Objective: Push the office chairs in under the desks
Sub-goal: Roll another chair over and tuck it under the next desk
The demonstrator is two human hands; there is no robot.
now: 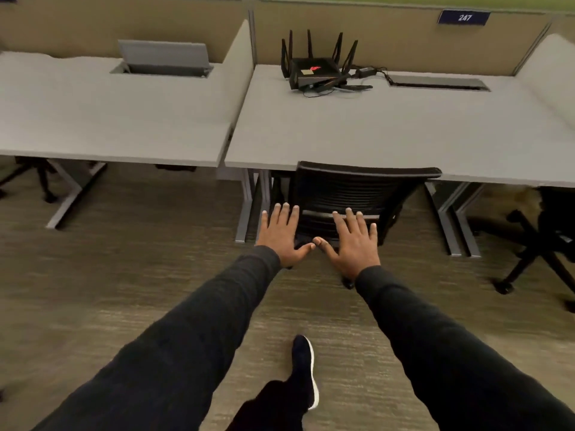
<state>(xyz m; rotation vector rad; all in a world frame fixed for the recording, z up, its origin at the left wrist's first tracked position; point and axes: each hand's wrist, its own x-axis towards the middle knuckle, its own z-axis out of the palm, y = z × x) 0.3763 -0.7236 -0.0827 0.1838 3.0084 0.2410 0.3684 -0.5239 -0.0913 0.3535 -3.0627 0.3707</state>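
A black mesh-backed office chair [357, 188] stands tucked under the front edge of the grey middle desk [389, 132], its seat hidden beneath the top. My left hand [281, 236] and my right hand [353, 244] are stretched out flat in front of the chair's back, fingers spread, thumbs nearly touching. I cannot tell whether the palms touch the backrest. A second black chair [547, 244] sits at the right, partly out from under the desk. Chair legs [37, 181] show under the left desk [109, 113].
A black router [314, 71] with antennas and cables lies on the middle desk. Beige partition panels [239, 48] divide the desks. A sign [464, 17] reads 247. Grey desk legs [249, 206] stand beside the chair. My dark shoe [305, 368] is on the carpet.
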